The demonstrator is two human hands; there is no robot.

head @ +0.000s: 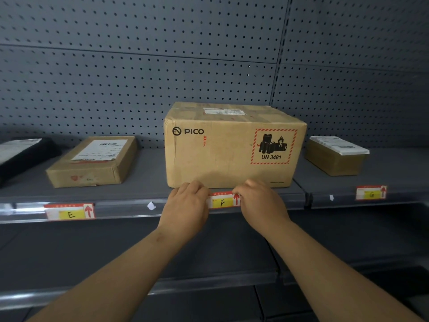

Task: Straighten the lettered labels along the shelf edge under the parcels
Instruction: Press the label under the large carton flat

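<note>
I see a dark grey pegboard back wall [139, 73] w/ rows of small holes, split by a slotted upright [278, 75] right of centre. Two small white paper scraps sit on the rail: one [151, 206] left of centre, one [331, 197] far right. Below, a lower grey shelf [116, 259], bare where visible.

Left hand [185, 205]: I have it back up, knuckles toward me, fingers [193, 189] curled and bunched at the tips; closure not clear. Right hand [260, 203]: just beside the left hand, level with it, a narrow gap between; same pose, fingers curled downward. Both wrists straight. My two bare forearms run from the lower corners and converge toward the hands.
</note>
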